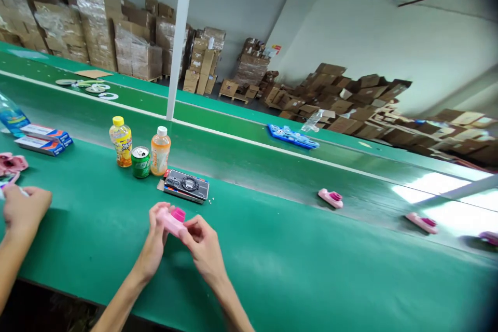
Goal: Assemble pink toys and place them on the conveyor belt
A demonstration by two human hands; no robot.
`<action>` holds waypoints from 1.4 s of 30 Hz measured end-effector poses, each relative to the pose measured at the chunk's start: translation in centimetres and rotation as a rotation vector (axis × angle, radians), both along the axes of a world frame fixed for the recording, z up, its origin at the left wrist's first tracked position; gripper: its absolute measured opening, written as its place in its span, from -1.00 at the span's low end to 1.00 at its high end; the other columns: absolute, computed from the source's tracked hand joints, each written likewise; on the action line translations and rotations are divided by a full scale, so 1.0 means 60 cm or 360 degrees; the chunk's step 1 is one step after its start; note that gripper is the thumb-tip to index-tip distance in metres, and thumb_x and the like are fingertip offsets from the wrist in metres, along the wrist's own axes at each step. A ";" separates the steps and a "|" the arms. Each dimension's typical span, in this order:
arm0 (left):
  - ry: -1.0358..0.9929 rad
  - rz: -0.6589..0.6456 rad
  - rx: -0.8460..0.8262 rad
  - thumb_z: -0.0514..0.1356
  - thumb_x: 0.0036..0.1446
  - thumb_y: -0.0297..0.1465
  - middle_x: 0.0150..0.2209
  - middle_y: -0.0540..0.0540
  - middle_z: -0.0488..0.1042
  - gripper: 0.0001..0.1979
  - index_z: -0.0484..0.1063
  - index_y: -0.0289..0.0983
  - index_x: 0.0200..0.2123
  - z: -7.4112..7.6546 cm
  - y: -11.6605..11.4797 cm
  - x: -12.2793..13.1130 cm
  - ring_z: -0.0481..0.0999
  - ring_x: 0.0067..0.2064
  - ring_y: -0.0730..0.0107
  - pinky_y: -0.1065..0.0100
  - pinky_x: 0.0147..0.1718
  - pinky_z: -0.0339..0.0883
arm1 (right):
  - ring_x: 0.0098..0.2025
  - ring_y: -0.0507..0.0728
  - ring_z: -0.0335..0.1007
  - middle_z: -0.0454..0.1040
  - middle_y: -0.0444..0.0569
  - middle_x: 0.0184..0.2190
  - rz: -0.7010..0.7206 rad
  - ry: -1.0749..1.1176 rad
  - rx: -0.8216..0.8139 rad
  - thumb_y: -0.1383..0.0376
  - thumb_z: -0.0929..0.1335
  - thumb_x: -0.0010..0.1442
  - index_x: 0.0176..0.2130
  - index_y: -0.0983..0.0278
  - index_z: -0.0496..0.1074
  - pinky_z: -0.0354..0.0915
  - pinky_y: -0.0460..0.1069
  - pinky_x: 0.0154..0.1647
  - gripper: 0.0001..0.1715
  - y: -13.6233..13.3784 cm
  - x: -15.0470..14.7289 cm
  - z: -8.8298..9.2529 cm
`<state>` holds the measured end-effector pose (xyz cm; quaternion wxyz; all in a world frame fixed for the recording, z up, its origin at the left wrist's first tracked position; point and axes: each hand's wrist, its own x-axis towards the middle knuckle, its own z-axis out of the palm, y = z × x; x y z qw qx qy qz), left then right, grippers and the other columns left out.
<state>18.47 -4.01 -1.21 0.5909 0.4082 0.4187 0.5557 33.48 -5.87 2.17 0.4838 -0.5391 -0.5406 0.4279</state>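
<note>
Between both my hands, just above the green tabletop (272, 249), is a pink toy camera (170, 221) with a darker pink lens. My left hand (154, 241) grips its left end, fingers closed around it. At its right end, my right hand (204, 244) pinches the body between thumb and fingers. Behind them lies a boxed black phone case (189, 183) with a ring on it, and small white bits sit beside the box.
A yellow-capped bottle (121, 141), a green can (140, 162) and an orange drink bottle (161, 151) stand behind. Pink toy cameras (330, 198) lie along the belt at right. At far left, a co-worker's hand (26, 207) works near pink parts (11, 164) and small boxes (42, 144).
</note>
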 end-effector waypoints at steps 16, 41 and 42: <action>0.1601 0.0053 0.0691 0.11 0.31 -0.17 0.11 -0.09 0.55 -0.70 0.56 0.03 0.01 -0.115 -0.067 -0.086 0.53 0.18 0.01 0.03 0.17 0.49 | -0.11 0.15 0.46 0.49 0.01 -0.08 -0.0915 -0.1356 0.0054 0.08 0.38 0.37 0.04 0.29 0.44 0.40 0.14 -0.01 -0.61 0.294 0.367 -0.048; 0.1679 -0.0197 0.0394 0.07 0.24 -0.18 -0.24 -0.15 0.46 -0.79 0.32 -0.19 -0.29 -0.008 0.033 -0.171 0.43 -0.17 0.08 0.12 -0.12 0.29 | -0.44 0.06 0.38 0.57 -0.07 -0.29 0.0273 -0.0607 0.0149 0.12 0.41 0.23 0.00 0.29 0.49 0.36 -0.04 -0.35 -0.59 0.036 -0.042 -0.051; 0.1617 -0.0231 0.0370 0.05 0.27 -0.19 -0.26 -0.12 0.47 -0.80 0.31 -0.18 -0.27 -0.007 0.020 -0.158 0.45 -0.19 0.11 0.15 -0.15 0.31 | -0.42 0.07 0.39 0.56 -0.10 -0.36 0.0283 -0.0612 0.0107 0.13 0.38 0.25 -0.07 0.29 0.51 0.34 -0.05 -0.35 -0.66 0.038 -0.039 -0.046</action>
